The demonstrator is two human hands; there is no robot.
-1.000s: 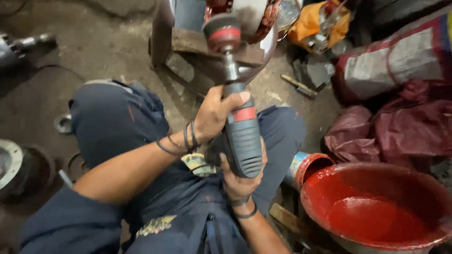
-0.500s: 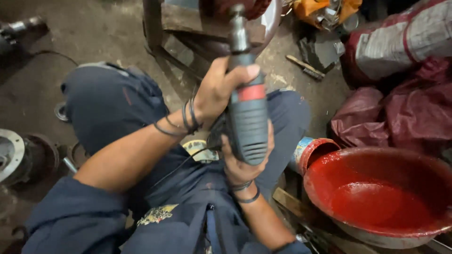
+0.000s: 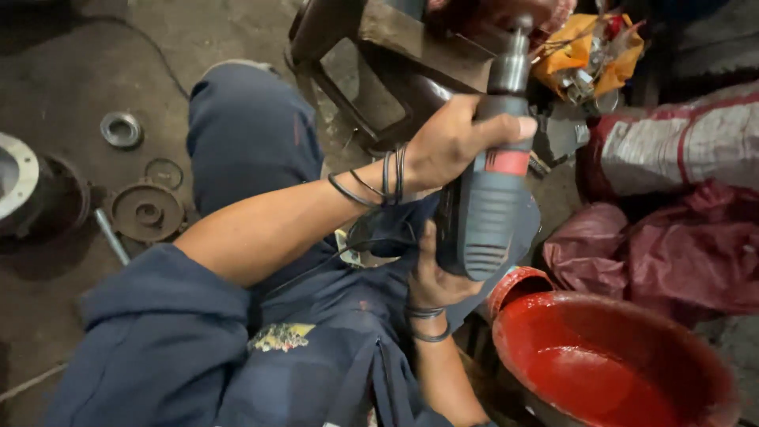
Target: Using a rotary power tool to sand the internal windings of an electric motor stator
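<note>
Head view: both hands grip ribbed grey plastic die grinder point(image 3: 486, 213).

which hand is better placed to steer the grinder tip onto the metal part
Likely the left hand: it wraps the die grinder near its nose, close to the metal part. The right hand only supports the rear.

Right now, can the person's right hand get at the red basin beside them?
Probably not yet. The right hand is wrapped around the rear of the grey power tool, which the left hand also grips. The red basin sits close by with nothing between, so a freed hand could likely reach it.
</note>
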